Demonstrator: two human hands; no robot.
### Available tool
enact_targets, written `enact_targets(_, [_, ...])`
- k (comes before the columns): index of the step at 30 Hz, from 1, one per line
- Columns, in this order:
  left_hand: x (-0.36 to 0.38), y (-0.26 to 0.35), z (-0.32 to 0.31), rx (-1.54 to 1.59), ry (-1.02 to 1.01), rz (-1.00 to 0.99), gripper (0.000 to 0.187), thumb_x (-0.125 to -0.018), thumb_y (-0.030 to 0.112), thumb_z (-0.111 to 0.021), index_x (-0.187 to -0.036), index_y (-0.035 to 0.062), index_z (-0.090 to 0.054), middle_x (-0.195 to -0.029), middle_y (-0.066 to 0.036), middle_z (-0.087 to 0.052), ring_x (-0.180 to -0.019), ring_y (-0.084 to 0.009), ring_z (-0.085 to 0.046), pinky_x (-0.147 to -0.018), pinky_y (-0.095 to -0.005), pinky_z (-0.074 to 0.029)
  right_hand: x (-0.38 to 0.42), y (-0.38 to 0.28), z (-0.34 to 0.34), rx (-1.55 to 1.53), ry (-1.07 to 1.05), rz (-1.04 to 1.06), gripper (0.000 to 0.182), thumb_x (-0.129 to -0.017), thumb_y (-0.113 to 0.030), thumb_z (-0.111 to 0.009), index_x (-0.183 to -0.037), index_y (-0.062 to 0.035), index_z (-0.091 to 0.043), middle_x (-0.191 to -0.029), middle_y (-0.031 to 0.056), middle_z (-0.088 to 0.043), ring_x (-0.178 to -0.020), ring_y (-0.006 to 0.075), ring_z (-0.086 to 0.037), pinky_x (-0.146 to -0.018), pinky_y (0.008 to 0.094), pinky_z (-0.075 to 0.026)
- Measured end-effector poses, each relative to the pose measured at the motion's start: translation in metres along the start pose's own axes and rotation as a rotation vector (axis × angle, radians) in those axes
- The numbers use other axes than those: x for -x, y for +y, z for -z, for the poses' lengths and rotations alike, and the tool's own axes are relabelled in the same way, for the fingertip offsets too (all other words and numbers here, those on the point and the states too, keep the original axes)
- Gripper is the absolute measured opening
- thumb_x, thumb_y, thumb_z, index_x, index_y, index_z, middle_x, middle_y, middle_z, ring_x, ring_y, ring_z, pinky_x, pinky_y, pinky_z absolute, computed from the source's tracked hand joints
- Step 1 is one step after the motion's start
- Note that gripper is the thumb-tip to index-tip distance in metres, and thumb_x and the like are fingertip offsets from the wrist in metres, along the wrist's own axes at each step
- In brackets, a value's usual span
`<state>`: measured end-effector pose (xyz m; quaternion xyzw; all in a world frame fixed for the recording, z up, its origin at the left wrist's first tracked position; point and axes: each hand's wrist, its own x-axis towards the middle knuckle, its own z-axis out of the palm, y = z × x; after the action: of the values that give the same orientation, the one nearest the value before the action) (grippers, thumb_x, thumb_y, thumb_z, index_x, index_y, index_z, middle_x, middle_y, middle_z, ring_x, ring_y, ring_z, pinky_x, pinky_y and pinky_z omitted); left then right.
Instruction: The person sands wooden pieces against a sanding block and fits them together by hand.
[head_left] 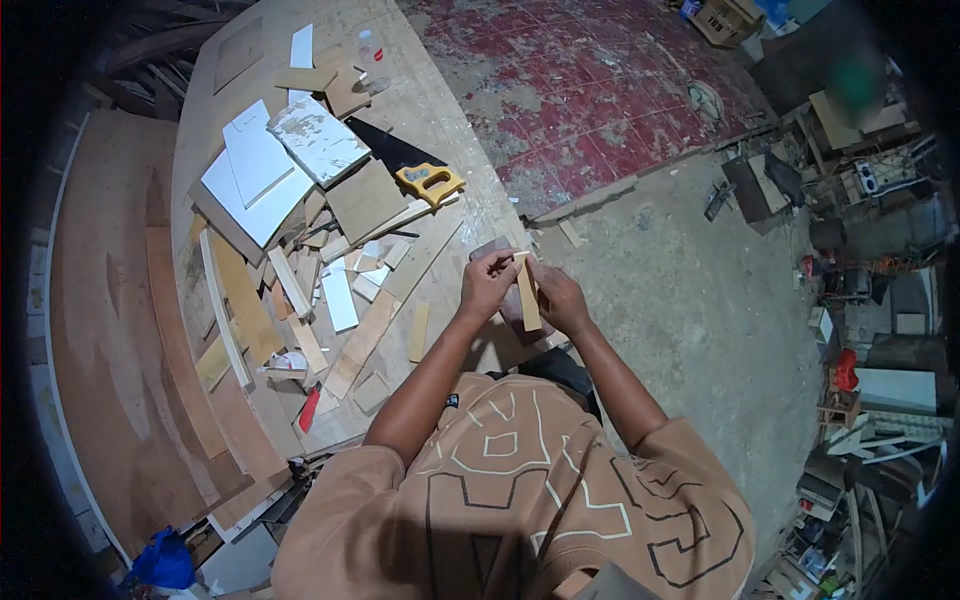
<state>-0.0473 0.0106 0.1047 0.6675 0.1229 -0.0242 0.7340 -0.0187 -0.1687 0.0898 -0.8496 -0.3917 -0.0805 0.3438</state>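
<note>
My left grip [487,287] is closed, fingertips pinching the upper end of a pale wood strip [529,300]. My right grip [561,300] is closed along the strip's right side; its far fingers are hidden. The strip sits between both grips, in front of my body at the right edge of the counter [425,75], its lower end pointing back towards me. Under it lies a dark flat piece [487,247]; whether the two touch, I cannot tell.

On the counter, left of my left forearm, I record a short wood piece [419,332] lying apart, a long plank [366,345] set aslant and a white block [340,301] among offcuts. Farther up, a saw [430,184] with a yellow handle lies beside a brown board [375,205], its dark blade partly covered. A white panel [222,190] and a board with flaking paint [320,140] rest nearby. Nearer me, a red item [309,410] lies by the counter's near edge. Right of the counter is bare grey floor [690,300], with red tiles [600,110] beyond.
</note>
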Motion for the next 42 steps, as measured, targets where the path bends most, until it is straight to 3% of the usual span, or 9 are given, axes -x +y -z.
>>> enact_targets(14, [-0.014, -0.013, -0.004, -0.077, -0.012, -0.136, 0.025, -0.084, 0.007, -0.07, -0.107, 0.0009, -0.065, -0.096, -0.006, -0.066, -0.083, -0.011, -0.063, -0.076, -0.026, -0.055, -0.004, -0.017, -0.003, -0.056, 0.132, -0.152, 0.061, -0.082, -0.01, -0.066, -0.138, -0.0034, -0.045, -0.101, 0.0142, -0.066, -0.076, 0.0191, -0.067, -0.061, 0.0327, -0.055])
enact_targets(16, [-0.015, -0.016, -0.002, -0.098, -0.011, -0.128, 0.025, -0.084, 0.008, -0.07, -0.107, 0.0002, -0.066, -0.096, -0.006, -0.066, -0.083, -0.0106, -0.063, -0.076, -0.0258, -0.054, -0.009, -0.021, 0.002, -0.653, -0.047, -0.634, 0.053, -0.086, -0.011, -0.057, -0.137, -0.0046, -0.044, -0.096, 0.0154, -0.065, -0.082, 0.0246, -0.068, -0.07, 0.0391, -0.055])
enact_targets(19, [-0.016, -0.016, 0.003, -0.142, 0.001, -0.104, 0.026, -0.082, 0.008, -0.071, -0.106, -0.0001, -0.067, -0.095, -0.005, -0.066, -0.082, -0.0109, -0.064, -0.074, -0.0258, -0.053, -0.011, -0.003, -0.016, -0.965, 0.067, -0.706, 0.044, -0.089, -0.007, -0.048, -0.133, -0.002, -0.047, -0.094, 0.0125, -0.066, -0.072, 0.0208, -0.068, -0.063, 0.035, -0.056])
enact_targets(20, [-0.016, -0.016, 0.004, -0.163, 0.012, -0.087, 0.027, -0.082, 0.009, -0.072, -0.106, 0.0002, -0.068, -0.095, -0.005, -0.066, -0.082, -0.0115, -0.064, -0.073, -0.0259, -0.053, -0.008, 0.001, -0.018, -1.411, 0.062, -0.924, 0.044, -0.089, -0.006, -0.041, -0.133, -0.0014, -0.048, -0.099, 0.0131, -0.065, -0.065, 0.021, -0.066, -0.055, 0.0292, -0.054])
enact_targets(29, [-0.023, -0.039, 0.021, -0.373, -0.041, -0.25, 0.033, -0.08, 0.01, -0.072, -0.113, 0.0073, -0.068, -0.104, -0.01, -0.063, -0.084, -0.0159, -0.063, -0.074, -0.0286, -0.052, -0.005, 0.004, -0.023, -1.506, 0.055, -1.007, 0.05, -0.09, -0.009, -0.04, -0.14, -0.0056, -0.042, -0.09, 0.009, -0.064, -0.057, 0.016, -0.058, -0.045, 0.0265, -0.048])
enact_targets(33, [-0.02, -0.033, 0.023, -0.44, -0.052, -0.242, 0.036, -0.078, 0.009, -0.072, -0.113, 0.0074, -0.068, -0.11, -0.013, -0.062, -0.093, -0.0223, -0.064, -0.082, -0.0314, -0.052, -0.002, 0.014, -0.035, -1.46, 0.1, -1.014, 0.052, -0.088, -0.007, -0.043, -0.14, -0.0091, -0.042, -0.09, 0.0081, -0.063, -0.055, 0.0139, -0.055, -0.043, 0.0251, -0.046])
enact_targets(36, [-0.025, -0.052, 0.031, -0.668, -0.097, -0.318, 0.05, -0.076, 0.018, -0.073, -0.124, 0.0093, -0.061, -0.123, -0.016, -0.057, -0.115, -0.0306, -0.055, -0.097, -0.0406, -0.045, 0.002, 0.032, -0.042, -1.341, -0.131, -1.084, 0.049, -0.087, -0.011, -0.05, -0.135, -0.0094, -0.049, -0.103, 0.0112, -0.066, -0.082, 0.0182, -0.062, -0.069, 0.0302, -0.053])
enact_targets(38, [-0.025, -0.069, 0.033, -1.044, -0.038, -0.146, 0.075, -0.075, 0.029, -0.073, -0.141, 0.0083, -0.043, -0.145, -0.019, -0.039, -0.136, -0.0391, -0.033, -0.109, -0.0551, -0.029, 0.003, 0.041, -0.054, -0.443, -0.182, -0.486, 0.044, -0.086, -0.01, -0.051, -0.13, -0.0097, -0.053, -0.097, 0.0159, -0.065, -0.078, 0.0288, -0.065, -0.066, 0.0388, -0.054])
enact_targets(42, [-0.024, -0.074, 0.029, -1.268, -0.104, 0.12, 0.095, -0.074, 0.037, -0.072, -0.149, 0.0049, -0.023, -0.156, -0.02, -0.017, -0.142, -0.0439, -0.016, -0.109, -0.0663, -0.017, -0.014, 0.043, -0.069, -0.088, -0.332, -0.414, 0.039, -0.086, -0.016, -0.054, -0.125, -0.0068, -0.056, -0.106, 0.021, -0.063, -0.094, 0.0378, -0.064, -0.081, 0.045, -0.052])
